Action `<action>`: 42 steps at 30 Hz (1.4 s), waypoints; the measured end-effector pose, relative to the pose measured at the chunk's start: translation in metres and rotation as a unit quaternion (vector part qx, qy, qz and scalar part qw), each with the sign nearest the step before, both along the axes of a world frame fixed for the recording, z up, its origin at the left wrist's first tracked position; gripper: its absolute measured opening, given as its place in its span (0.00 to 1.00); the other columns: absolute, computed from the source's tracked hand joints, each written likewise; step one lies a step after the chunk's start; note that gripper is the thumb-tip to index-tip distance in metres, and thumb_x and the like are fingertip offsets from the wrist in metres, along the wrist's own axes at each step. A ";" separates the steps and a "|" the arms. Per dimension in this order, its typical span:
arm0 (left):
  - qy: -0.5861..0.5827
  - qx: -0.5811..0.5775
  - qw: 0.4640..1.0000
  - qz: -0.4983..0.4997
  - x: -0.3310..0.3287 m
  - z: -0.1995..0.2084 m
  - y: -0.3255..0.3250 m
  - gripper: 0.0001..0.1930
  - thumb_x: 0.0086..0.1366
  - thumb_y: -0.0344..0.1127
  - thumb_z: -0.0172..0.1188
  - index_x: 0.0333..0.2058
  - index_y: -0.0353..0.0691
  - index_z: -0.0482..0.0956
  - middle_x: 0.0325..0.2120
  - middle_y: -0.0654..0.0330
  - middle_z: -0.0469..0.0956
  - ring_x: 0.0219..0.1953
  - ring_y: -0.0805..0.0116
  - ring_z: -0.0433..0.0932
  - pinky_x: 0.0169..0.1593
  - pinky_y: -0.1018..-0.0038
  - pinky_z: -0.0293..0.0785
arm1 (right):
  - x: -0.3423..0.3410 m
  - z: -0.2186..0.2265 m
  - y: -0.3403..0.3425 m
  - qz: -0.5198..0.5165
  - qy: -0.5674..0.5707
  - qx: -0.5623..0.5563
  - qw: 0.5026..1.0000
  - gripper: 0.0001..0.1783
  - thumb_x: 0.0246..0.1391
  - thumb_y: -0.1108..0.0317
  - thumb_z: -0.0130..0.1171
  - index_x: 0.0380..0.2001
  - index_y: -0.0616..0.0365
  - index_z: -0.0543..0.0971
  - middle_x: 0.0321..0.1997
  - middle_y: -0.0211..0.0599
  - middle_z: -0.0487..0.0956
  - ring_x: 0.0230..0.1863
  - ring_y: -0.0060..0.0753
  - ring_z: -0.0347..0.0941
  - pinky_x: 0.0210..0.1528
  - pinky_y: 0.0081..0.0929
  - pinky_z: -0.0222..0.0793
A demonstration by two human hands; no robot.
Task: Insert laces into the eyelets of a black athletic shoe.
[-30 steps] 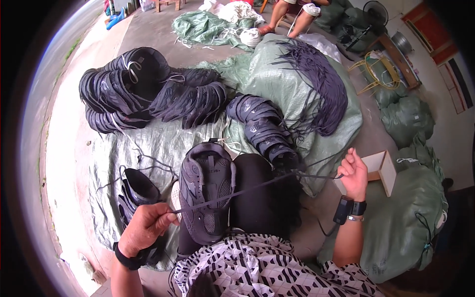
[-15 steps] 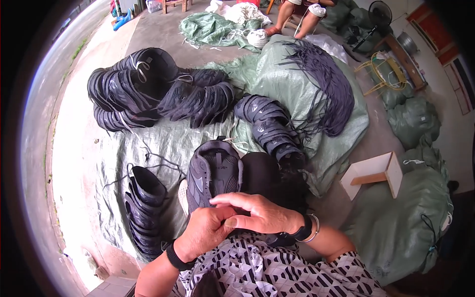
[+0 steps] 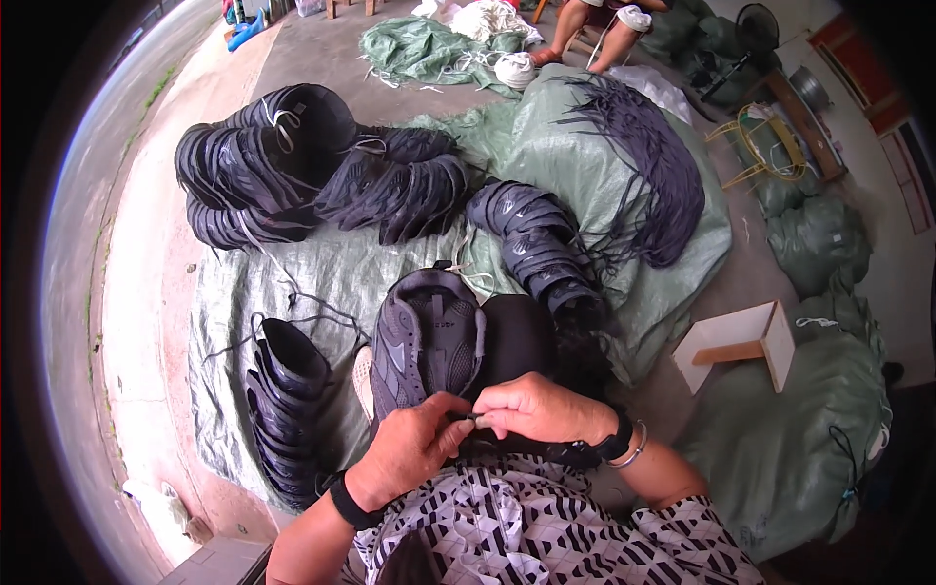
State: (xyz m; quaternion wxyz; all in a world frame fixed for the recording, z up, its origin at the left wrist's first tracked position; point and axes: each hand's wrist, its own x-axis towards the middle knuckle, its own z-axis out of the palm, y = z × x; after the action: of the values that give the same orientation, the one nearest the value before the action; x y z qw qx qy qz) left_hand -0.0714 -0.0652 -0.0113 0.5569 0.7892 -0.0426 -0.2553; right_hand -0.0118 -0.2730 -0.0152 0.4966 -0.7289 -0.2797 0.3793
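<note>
A dark grey shoe upper point(image 3: 444, 336) with mesh sides and a padded tongue rests on my lap. Just below it, at its near end, my left hand point(image 3: 414, 448) and my right hand point(image 3: 546, 414) meet with their fingertips pinched together. Something tiny and dark shows between the fingertips, perhaps the end of a lace, but it is too small to name. Both hands are closed. To the left stands a nested stack of dark shoe uppers point(image 3: 288, 409), with a loose dark lace point(image 3: 317, 307) trailing from it toward my knee.
Larger bundles of uppers point(image 3: 263, 161) lie ahead on a green woven sheet point(image 3: 331, 258). Another row of uppers point(image 3: 536, 244) leans by a green sack point(image 3: 546, 127) topped with dark laces point(image 3: 658, 185). At right, a white board stand point(image 3: 736, 341) sits on a sack. A person point(image 3: 609, 34) sits beyond.
My right hand has drawn from over my left, its flat fingers bending into a pinch against the left fingertips. The view has shifted slightly.
</note>
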 end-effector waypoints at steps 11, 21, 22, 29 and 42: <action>-0.034 0.011 0.999 0.041 0.005 -0.019 -0.006 0.18 0.59 0.31 0.55 0.49 0.36 0.69 0.20 0.54 0.78 0.27 0.55 0.80 0.33 0.66 0.73 | 0.045 -0.021 0.022 -0.080 -0.321 0.076 0.940 0.03 0.56 0.76 0.52 0.33 0.63 0.73 0.31 0.40 0.73 0.25 0.34 0.73 0.29 0.26 0.70; 0.028 -0.042 0.998 0.035 0.006 -0.026 -0.005 0.18 0.60 0.24 0.51 0.50 0.31 0.67 0.17 0.61 0.74 0.18 0.78 0.71 0.23 0.78 0.68 | 0.074 -0.042 0.060 -0.078 -0.350 -0.013 0.933 0.09 0.55 0.67 0.52 0.25 0.61 0.72 0.20 0.44 0.73 0.28 0.50 0.73 0.30 0.38 0.68; 0.022 -0.082 0.994 0.066 -0.001 -0.024 -0.004 0.16 0.60 0.25 0.51 0.48 0.32 0.69 0.18 0.60 0.75 0.20 0.76 0.74 0.27 0.78 0.70 | 0.075 -0.042 0.063 -0.083 -0.351 -0.013 0.933 0.09 0.55 0.67 0.52 0.25 0.61 0.72 0.20 0.44 0.73 0.28 0.50 0.73 0.30 0.38 0.68; -0.106 0.105 0.988 -0.029 0.006 -0.012 -0.012 0.21 0.59 0.31 0.55 0.53 0.39 0.69 0.23 0.52 0.78 0.29 0.52 0.79 0.35 0.64 0.74 | 0.075 -0.006 0.059 -0.100 -0.120 -0.132 0.979 0.12 0.58 0.64 0.49 0.27 0.61 0.74 0.19 0.36 0.75 0.14 0.26 0.71 0.17 0.27 0.66; -0.100 -0.106 0.954 0.264 -0.008 -0.041 0.019 0.06 0.60 0.26 0.61 0.29 0.37 0.71 0.21 0.70 0.70 0.24 0.85 0.66 0.30 0.86 0.64 | -0.015 0.014 -0.024 -0.162 -0.229 -0.068 0.958 0.04 0.51 0.73 0.59 0.31 0.61 0.79 0.24 0.34 0.79 0.25 0.24 0.76 0.30 0.22 0.70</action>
State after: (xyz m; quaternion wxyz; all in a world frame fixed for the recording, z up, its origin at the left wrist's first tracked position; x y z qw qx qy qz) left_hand -0.0792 -0.0457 -0.0524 0.6775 0.7305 0.0852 -0.0134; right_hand -0.0264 -0.2968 -0.0016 0.4232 -0.8638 -0.2375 0.1354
